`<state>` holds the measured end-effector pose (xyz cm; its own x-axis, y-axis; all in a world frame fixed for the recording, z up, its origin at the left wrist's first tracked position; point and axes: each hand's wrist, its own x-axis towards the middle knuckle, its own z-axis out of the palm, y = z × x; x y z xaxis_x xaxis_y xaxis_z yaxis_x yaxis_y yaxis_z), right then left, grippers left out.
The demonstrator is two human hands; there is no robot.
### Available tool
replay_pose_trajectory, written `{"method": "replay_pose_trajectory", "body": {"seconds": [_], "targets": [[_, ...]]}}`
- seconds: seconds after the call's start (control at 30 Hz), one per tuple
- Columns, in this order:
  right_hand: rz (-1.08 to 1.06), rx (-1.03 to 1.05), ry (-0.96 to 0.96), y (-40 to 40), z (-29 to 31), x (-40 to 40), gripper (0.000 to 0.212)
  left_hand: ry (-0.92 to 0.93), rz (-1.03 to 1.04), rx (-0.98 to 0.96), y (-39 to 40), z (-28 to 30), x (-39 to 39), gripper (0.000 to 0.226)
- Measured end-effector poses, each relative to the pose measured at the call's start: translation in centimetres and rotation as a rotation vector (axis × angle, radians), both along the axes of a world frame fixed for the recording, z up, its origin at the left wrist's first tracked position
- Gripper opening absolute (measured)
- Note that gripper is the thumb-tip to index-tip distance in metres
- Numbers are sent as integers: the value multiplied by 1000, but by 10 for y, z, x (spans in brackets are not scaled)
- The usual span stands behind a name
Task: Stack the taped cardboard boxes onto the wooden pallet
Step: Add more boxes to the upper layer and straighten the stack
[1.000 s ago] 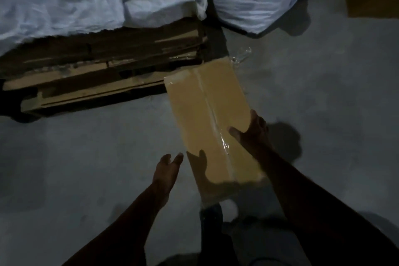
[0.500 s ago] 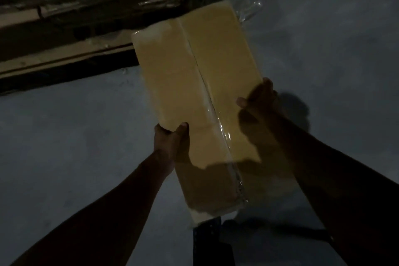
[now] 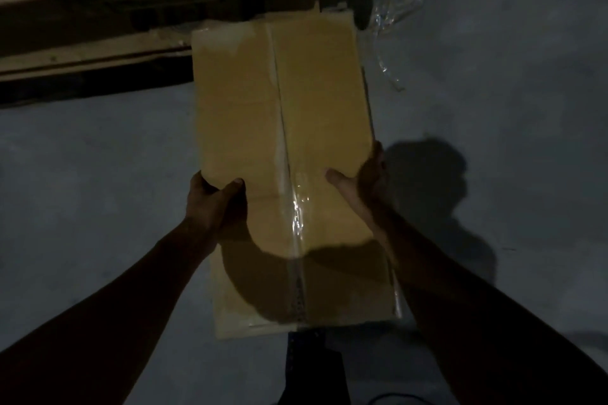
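The person has the taped cardboard box (image 3: 286, 148) up off the concrete floor (image 3: 98, 191), long and flat-topped, its far end reaching over the near edge of the wooden pallet (image 3: 98, 52). The left hand (image 3: 214, 204) clamps the left edge, thumb curled onto the top face; the right hand (image 3: 365, 184) clamps the right edge the same way, thumb laid across the cardboard.

Both hands sit toward the near half of the box, so I reckon the far end could dip and catch the pallet's edge board as it goes forward. The thumbs are on smooth card and close to the glossy strip of clear tape (image 3: 296, 214) down the centre seam; a slip there could let the box twist. A loose scrap of clear plastic film (image 3: 391, 20) lies on the floor just beside the pallet corner, a likely thing to slide on underfoot.

The box is sealed shut, so what it holds cannot be told. In this dim light the pallet shows only flattened cardboard on its boards.
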<state>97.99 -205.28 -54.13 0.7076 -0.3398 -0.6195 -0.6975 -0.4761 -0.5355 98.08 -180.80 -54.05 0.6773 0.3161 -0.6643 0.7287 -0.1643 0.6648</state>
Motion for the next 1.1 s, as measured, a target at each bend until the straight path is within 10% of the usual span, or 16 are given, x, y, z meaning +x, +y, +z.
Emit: {"method": "replay_pose_trajectory", "body": {"seconds": [0.67,1.1], "targets": [[135,-4,-154,12,12,-18,110,-229,-175,-13,25,12,-13,86],[59,-2,-201,88,182,-103,115,-314,-97,63,105,185,-111,88]]}}
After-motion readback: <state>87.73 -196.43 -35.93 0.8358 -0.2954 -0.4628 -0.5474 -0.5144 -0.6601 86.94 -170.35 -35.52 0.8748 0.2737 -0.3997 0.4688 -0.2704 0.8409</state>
